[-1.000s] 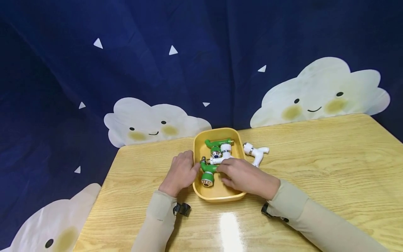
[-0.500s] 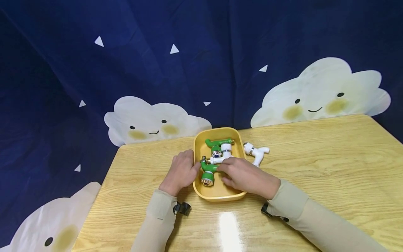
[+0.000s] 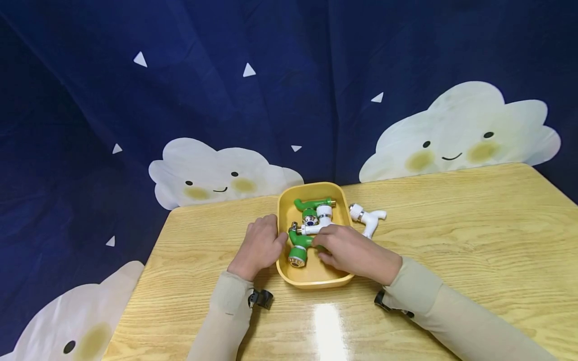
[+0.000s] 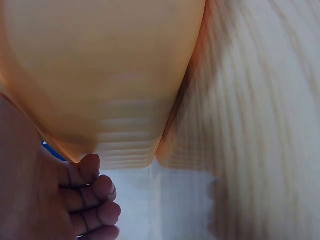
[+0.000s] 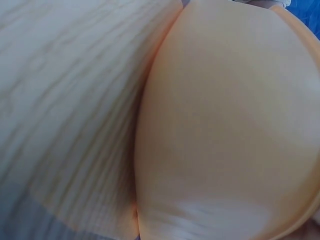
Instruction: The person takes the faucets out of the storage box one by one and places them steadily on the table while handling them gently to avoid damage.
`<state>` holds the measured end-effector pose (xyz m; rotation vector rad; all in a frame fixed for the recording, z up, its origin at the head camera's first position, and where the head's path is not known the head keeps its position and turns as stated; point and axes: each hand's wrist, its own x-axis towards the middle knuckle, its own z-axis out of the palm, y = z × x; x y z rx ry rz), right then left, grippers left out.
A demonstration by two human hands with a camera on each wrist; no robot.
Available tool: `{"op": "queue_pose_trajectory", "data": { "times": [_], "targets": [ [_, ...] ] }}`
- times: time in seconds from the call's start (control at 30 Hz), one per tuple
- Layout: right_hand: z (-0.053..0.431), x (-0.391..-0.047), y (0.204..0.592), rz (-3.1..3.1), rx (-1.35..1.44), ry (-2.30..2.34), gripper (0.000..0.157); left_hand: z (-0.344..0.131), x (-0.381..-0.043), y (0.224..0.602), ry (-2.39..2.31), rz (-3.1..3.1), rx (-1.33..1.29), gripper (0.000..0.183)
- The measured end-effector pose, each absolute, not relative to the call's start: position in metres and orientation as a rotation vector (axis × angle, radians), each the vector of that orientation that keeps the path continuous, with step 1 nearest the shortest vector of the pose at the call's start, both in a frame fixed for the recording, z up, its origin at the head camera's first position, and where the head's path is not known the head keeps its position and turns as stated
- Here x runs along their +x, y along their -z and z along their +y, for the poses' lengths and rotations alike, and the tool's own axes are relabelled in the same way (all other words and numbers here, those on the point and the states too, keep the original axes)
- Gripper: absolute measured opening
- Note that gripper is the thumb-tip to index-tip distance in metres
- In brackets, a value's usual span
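Observation:
In the head view a yellow plastic bin (image 3: 316, 286) stands on the table. My left hand (image 3: 258, 249) is at its left rim, fingers curled on the outside and thumb over the edge; in the left wrist view these fingertips (image 4: 111, 214) show beside the wall. Reaching over the right rim, my right hand (image 3: 356, 253) pinches the end of a green tap (image 3: 298, 240) with a ribbed green knob and metal spout tip. Behind it in the bin lie a white tap (image 3: 324, 220), partly hidden by that hand, and another green tap (image 3: 311, 205).
Outside the bin, close to its right side, a white tap (image 3: 370, 220) lies on the wooden table (image 3: 451, 240). A dark blue curtain (image 3: 334, 90) with printed clouds hangs behind the table's back edge. The right wrist view shows mostly the bin's outer wall (image 5: 225, 120).
The green tap under my right fingers has turned slightly, its metal tip shifting a little right and away. My left hand and the other taps have stayed put.

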<state>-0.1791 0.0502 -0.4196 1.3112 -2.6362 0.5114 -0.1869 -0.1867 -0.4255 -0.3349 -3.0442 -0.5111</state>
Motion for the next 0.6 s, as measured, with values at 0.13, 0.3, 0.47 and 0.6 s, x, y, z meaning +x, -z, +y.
{"op": "queue_pose_trajectory", "data": {
  "times": [0.13,0.3,0.47,0.6],
  "targets": [
    [0.0499,-0.1788,0.4189,-2.642,1.305,-0.518,0.013,-0.187,-0.1866,0.425,0.513,-3.042,-0.337,0.019],
    [0.0483,-0.1796,0.4184,-2.638,1.313,-0.508,0.013,-0.1885,-0.1871,0.4242,0.503,-3.039,-0.337,0.018],
    [0.0476,-0.1814,0.4181,-2.643,1.32,-0.467,0.012,-0.1882,-0.1881,0.4244,0.509,-3.039,-0.347,0.018],
    [0.047,-0.1816,0.4175,-2.675,1.313,-0.443,0.015,-0.1878,-0.1883,0.4257,0.507,-3.041,-0.342,0.018]
  ]
}}
